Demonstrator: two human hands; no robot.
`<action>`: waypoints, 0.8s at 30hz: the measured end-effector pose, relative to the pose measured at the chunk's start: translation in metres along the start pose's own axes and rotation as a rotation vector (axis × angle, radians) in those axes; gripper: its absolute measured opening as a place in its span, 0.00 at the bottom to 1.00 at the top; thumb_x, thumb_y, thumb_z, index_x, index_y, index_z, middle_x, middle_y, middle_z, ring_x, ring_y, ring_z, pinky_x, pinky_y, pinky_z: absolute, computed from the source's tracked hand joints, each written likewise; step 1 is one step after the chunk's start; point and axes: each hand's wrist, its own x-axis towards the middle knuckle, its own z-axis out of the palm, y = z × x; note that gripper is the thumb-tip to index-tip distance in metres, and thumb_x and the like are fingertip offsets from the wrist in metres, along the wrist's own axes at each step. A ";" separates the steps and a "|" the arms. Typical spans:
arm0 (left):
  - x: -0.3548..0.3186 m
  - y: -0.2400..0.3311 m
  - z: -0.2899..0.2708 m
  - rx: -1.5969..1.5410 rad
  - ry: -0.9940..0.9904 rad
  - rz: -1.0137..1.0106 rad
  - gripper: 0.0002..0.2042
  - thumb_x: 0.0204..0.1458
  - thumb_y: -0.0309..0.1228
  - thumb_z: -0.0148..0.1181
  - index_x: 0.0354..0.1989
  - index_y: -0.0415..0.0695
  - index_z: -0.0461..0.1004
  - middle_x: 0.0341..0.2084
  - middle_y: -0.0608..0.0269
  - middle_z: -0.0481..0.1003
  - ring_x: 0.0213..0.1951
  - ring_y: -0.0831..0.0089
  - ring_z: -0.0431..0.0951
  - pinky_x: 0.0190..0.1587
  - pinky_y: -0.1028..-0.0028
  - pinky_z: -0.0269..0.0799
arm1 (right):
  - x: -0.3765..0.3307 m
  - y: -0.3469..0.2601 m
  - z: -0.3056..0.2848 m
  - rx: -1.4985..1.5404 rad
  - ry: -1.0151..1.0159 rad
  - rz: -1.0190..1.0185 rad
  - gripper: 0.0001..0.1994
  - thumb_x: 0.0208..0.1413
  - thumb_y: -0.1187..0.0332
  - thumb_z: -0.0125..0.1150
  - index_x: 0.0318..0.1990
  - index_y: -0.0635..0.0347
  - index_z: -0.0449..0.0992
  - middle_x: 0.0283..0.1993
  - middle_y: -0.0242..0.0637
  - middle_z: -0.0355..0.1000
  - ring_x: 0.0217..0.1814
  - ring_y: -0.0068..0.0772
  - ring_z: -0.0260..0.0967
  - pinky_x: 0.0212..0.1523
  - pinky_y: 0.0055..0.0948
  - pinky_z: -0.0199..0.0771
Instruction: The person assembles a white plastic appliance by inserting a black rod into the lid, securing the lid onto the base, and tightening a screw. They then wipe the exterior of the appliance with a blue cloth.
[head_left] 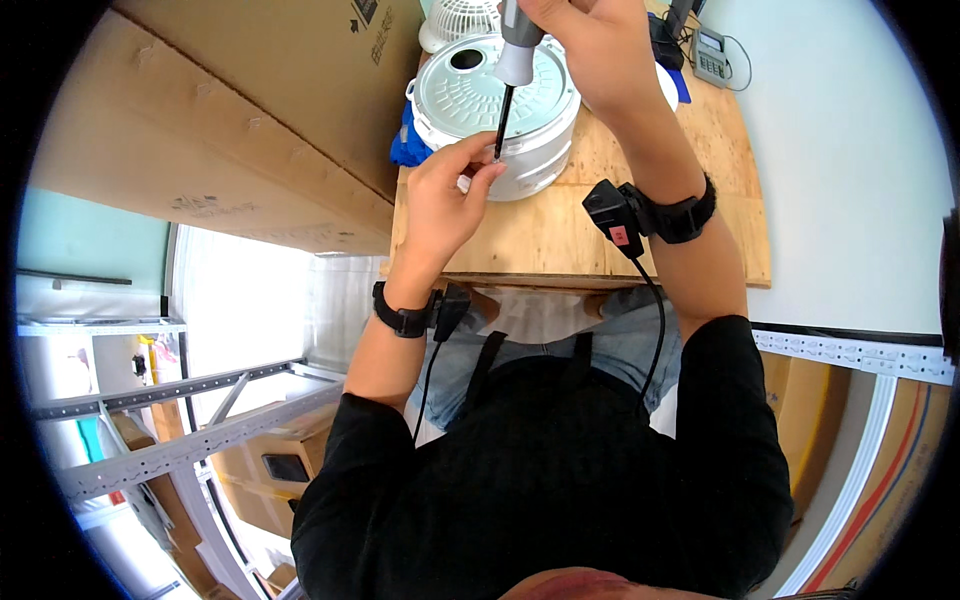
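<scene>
1. A person's right hand (605,50) wraps its fingers around a two-tone grey, cylindrical screwdriver (517,60), its slim black metal bit (504,120) pointing back toward the person and slightly left.
2. The left hand (443,198), nearer the bit's tip, holds thumb and forefinger almost together just beside it; whether they pinch a small fastener is too fine to tell.
3. A round, white plastic housing (547,108) with a ribbed lid sits on a pale plywood table (620,225), beyond the left fingertips and to their right.
4. Seen from above, the bit's long axis crosses the housing's near rim.
</scene>
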 end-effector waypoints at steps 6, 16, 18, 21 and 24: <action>0.001 0.002 -0.005 0.031 0.020 0.064 0.14 0.49 0.20 0.69 0.46 0.36 0.79 0.30 0.57 0.81 0.33 0.74 0.82 0.40 0.74 0.78 | 0.000 0.011 -0.002 0.038 -0.053 -0.058 0.16 0.66 0.69 0.57 0.57 0.66 0.65 0.45 0.38 0.75 0.46 0.23 0.71 0.46 0.23 0.72; 0.014 0.000 -0.011 -0.025 -0.106 -0.089 0.14 0.49 0.18 0.67 0.46 0.36 0.79 0.30 0.57 0.83 0.34 0.76 0.82 0.41 0.76 0.77 | -0.002 -0.001 0.001 0.063 -0.180 -0.070 0.15 0.68 0.69 0.53 0.57 0.66 0.65 0.45 0.34 0.72 0.46 0.22 0.69 0.49 0.25 0.71; 0.019 -0.003 -0.011 -0.042 -0.139 -0.065 0.14 0.48 0.17 0.67 0.46 0.36 0.79 0.31 0.57 0.83 0.35 0.77 0.82 0.43 0.76 0.76 | 0.008 0.011 -0.004 0.078 -0.251 -0.120 0.14 0.68 0.69 0.52 0.57 0.66 0.65 0.44 0.33 0.71 0.45 0.21 0.68 0.48 0.24 0.70; 0.028 -0.006 -0.008 -0.122 -0.191 -0.065 0.14 0.48 0.17 0.67 0.45 0.35 0.79 0.31 0.57 0.84 0.36 0.78 0.82 0.45 0.76 0.75 | 0.014 0.010 -0.013 0.078 -0.302 -0.121 0.13 0.69 0.70 0.50 0.57 0.66 0.65 0.43 0.31 0.68 0.44 0.20 0.66 0.48 0.24 0.70; 0.033 -0.006 -0.006 -0.209 -0.221 -0.154 0.13 0.49 0.16 0.66 0.45 0.35 0.79 0.32 0.58 0.84 0.37 0.78 0.82 0.45 0.76 0.75 | 0.018 0.012 -0.017 0.105 -0.321 -0.153 0.14 0.69 0.72 0.49 0.59 0.66 0.63 0.43 0.31 0.68 0.44 0.20 0.65 0.47 0.24 0.69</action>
